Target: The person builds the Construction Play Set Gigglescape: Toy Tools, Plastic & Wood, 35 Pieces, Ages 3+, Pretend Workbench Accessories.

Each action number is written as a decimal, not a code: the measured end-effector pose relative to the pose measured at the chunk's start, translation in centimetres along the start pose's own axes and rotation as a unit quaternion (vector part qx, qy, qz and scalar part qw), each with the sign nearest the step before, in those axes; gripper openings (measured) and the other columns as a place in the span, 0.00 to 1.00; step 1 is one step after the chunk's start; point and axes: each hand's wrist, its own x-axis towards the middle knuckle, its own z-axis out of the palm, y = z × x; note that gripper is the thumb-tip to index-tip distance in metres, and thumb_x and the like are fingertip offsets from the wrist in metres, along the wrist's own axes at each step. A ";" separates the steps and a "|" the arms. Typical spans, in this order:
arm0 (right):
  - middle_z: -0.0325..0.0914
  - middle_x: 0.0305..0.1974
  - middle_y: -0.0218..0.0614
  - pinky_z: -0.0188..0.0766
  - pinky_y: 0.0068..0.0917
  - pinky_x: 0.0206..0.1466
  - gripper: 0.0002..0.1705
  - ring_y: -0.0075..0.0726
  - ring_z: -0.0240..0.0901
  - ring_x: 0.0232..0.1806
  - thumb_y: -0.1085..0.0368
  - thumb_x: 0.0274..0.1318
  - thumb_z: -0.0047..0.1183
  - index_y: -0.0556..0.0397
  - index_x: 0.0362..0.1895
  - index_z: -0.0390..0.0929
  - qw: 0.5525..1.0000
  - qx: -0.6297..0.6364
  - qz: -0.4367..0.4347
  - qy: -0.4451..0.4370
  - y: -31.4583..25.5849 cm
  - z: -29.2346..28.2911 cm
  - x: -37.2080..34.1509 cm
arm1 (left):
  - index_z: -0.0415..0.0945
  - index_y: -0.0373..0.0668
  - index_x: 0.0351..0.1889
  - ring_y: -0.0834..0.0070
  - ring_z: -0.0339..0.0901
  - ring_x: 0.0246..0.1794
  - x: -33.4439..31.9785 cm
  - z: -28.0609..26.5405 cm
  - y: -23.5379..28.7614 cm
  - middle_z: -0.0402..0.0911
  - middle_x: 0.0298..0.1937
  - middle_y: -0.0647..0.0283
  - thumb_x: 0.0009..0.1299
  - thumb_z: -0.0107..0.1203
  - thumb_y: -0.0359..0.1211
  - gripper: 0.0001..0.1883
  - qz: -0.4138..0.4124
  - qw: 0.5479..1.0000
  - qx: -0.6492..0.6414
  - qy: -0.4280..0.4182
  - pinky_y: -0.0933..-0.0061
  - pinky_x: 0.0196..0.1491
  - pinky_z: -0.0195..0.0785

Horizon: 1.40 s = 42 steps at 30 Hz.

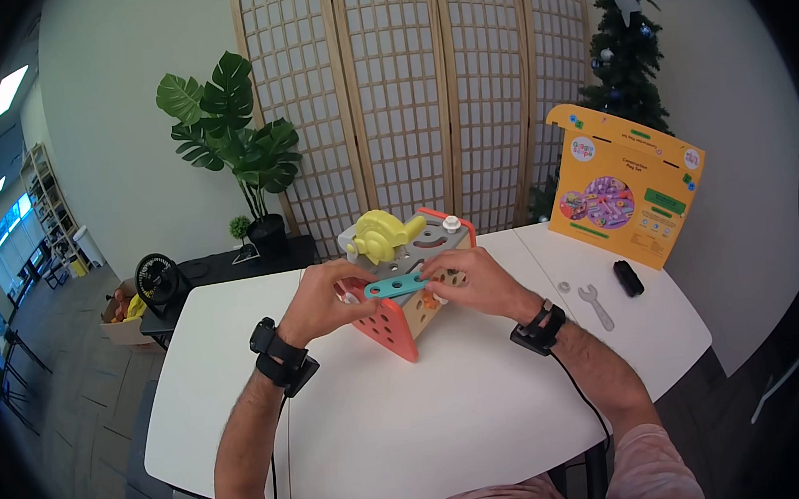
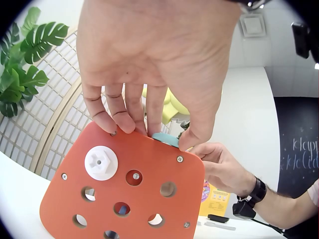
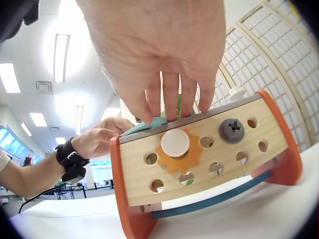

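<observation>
A flat teal strip with holes (image 1: pixel 386 291) lies over the grey top of a toy workbench, spanning both hands. My left hand (image 1: pixel 319 302) pinches its left end between thumb and fingers, just above the red-orange side panel (image 2: pixel 149 185). The right hand (image 1: pixel 482 285) pinches the other end, fingertips close to the top's edge. A white hex-headed piece (image 2: pixel 93 170) sticks out of the side panel. On the wooden face (image 3: pixel 137 174) are an orange gear (image 3: pixel 192 160) with a white cap (image 3: pixel 174 143) and a grey screw (image 3: pixel 232 130). A yellow-green saw-shaped piece (image 1: pixel 380 236) stands on top.
On the white table (image 1: pixel 365 434), to the right, lie a grey toy wrench (image 1: pixel 595 307), a small nut (image 1: pixel 564 287) and a black object (image 1: pixel 628 278). A yellow box (image 1: pixel 629 181) stands behind them. At the back left are a black fan (image 1: pixel 158 281) and a potted plant (image 1: pixel 236 122).
</observation>
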 end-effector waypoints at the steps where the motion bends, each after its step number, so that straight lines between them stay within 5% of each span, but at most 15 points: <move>1: 0.91 0.53 0.40 0.80 0.39 0.66 0.14 0.42 0.87 0.60 0.63 0.67 0.67 0.54 0.53 0.89 1.000 -0.002 -0.002 0.001 0.0 0.0 0.0 | 0.93 0.44 0.49 0.75 0.87 0.39 0.0 0.0 0.0 0.91 0.39 0.64 0.60 0.75 0.38 0.19 0.000 1.000 0.000 0.000 0.72 0.45 0.76; 8: 0.91 0.53 0.39 0.81 0.37 0.62 0.18 0.41 0.88 0.56 0.62 0.66 0.68 0.54 0.57 0.88 0.999 0.010 0.010 0.033 -0.5 -0.7 -0.7 | 0.92 0.45 0.52 0.76 0.87 0.43 -0.4 -0.2 0.1 0.91 0.44 0.65 0.62 0.76 0.38 0.20 -0.004 1.000 -0.028 0.004 0.71 0.47 0.76; 10: 0.91 0.53 0.40 0.81 0.35 0.60 0.18 0.42 0.88 0.56 0.63 0.68 0.66 0.54 0.58 0.87 0.995 -0.036 -0.059 0.077 0.9 -1.0 -1.2 | 0.91 0.43 0.53 0.78 0.85 0.44 -0.7 -0.4 0.1 0.90 0.47 0.66 0.64 0.74 0.36 0.19 0.005 0.999 -0.042 0.029 0.73 0.46 0.76; 17: 0.90 0.53 0.49 0.81 0.44 0.61 0.15 0.54 0.87 0.55 0.64 0.72 0.58 0.58 0.55 0.88 0.982 -0.162 0.076 0.057 6.0 -6.7 -7.5 | 0.91 0.41 0.43 0.80 0.81 0.36 -4.5 -2.7 -1.3 0.90 0.38 0.66 0.66 0.72 0.35 0.11 -0.039 0.995 -0.040 0.083 0.75 0.38 0.73; 20: 0.88 0.50 0.56 0.81 0.52 0.61 0.15 0.62 0.86 0.54 0.65 0.70 0.54 0.63 0.48 0.87 0.916 -0.365 0.166 0.012 11.3 -7.8 -13.1 | 0.90 0.38 0.33 0.81 0.78 0.26 -6.9 -3.8 -2.5 0.87 0.26 0.68 0.66 0.72 0.35 0.09 -0.132 0.991 0.020 0.005 0.76 0.34 0.73; 22: 0.87 0.46 0.59 0.81 0.52 0.61 0.13 0.64 0.85 0.52 0.67 0.68 0.52 0.65 0.44 0.86 0.870 -0.405 0.277 -0.047 13.8 -7.8 -15.5 | 0.90 0.38 0.33 0.81 0.79 0.27 -8.5 -4.1 -3.9 0.88 0.26 0.67 0.66 0.72 0.36 0.10 -0.155 0.986 0.021 -0.053 0.76 0.35 0.74; 26: 0.86 0.47 0.59 0.81 0.52 0.62 0.12 0.65 0.84 0.53 0.70 0.66 0.50 0.65 0.45 0.83 0.863 -0.376 0.311 -0.133 13.3 -6.9 -16.8 | 0.90 0.40 0.33 0.81 0.82 0.28 -10.5 -3.0 -6.3 0.87 0.27 0.68 0.68 0.70 0.36 0.09 -0.169 0.964 0.046 -0.197 0.75 0.37 0.76; 28: 0.85 0.50 0.59 0.80 0.51 0.64 0.13 0.65 0.83 0.56 0.73 0.64 0.49 0.65 0.50 0.80 0.940 -0.293 0.161 -0.068 11.8 -5.3 -15.9 | 0.90 0.42 0.34 0.81 0.81 0.29 -10.9 -1.8 -7.6 0.87 0.28 0.69 0.70 0.68 0.36 0.08 -0.149 0.950 0.072 -0.266 0.76 0.38 0.76; 31: 0.84 0.59 0.58 0.77 0.47 0.70 0.21 0.62 0.81 0.63 0.74 0.63 0.49 0.65 0.60 0.78 0.937 -0.286 0.116 -0.162 8.6 -2.7 -13.2 | 0.88 0.42 0.35 0.82 0.79 0.29 -11.0 0.0 -8.7 0.86 0.28 0.71 0.70 0.68 0.37 0.08 -0.147 0.935 0.014 -0.322 0.76 0.39 0.75; 37: 0.78 0.70 0.49 0.71 0.41 0.79 0.33 0.52 0.72 0.76 0.73 0.66 0.49 0.59 0.75 0.72 0.953 -0.257 -0.031 -0.159 6.2 3.7 -10.6 | 0.83 0.43 0.31 0.77 0.75 0.26 -10.7 1.2 -9.3 0.81 0.24 0.68 0.69 0.67 0.39 0.11 -0.163 0.930 0.036 -0.328 0.70 0.34 0.71; 42: 0.76 0.73 0.48 0.67 0.38 0.81 0.32 0.49 0.69 0.77 0.73 0.66 0.49 0.63 0.75 0.71 0.942 -0.281 -0.072 -0.167 5.9 5.7 -9.5 | 0.83 0.43 0.31 0.74 0.76 0.25 -10.7 1.2 -8.1 0.82 0.24 0.67 0.70 0.67 0.40 0.11 -0.180 0.930 0.042 -0.318 0.68 0.33 0.71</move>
